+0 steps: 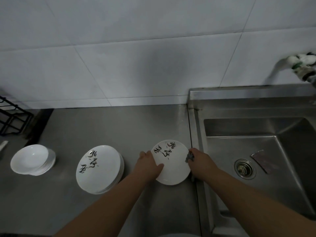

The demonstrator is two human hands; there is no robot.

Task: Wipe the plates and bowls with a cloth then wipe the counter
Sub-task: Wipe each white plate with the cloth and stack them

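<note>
Head camera looks down on a steel desk [102,127] where two bare arms reach forward. The left hand [147,165] grips the left rim of a white plate [172,170] painted with black brush characters; its thumb lies flat across the plate's face, and its fingers [144,153] curl over the edge and out of sight beneath. The right hand [200,161] holds a bunched grey cloth [189,156], its fingers [194,151] curled round it and pressing it against the plate's right rim. The plate sits between the two sets of fingers, above the desk's right edge; whether it rests on the desk or is lifted cannot be told. Just left of the left hand's fingers, apart from them, a stack of plates [98,170] with the same black characters stands on the desk. Farther left of those fingers, well apart, is a stack of bowls [30,159], plain white, the top one slightly off centre on those below. Right of the right hand's fingers lies a steel sink [282,130], with a round drain [244,168] and a flat greyish scrap [261,159] beside it in the basin. Far to the left and beyond the fingers, a black wire rack [10,117] stands at the frame's edge. A pale tiled wall [136,48] rises behind the desk.
</note>
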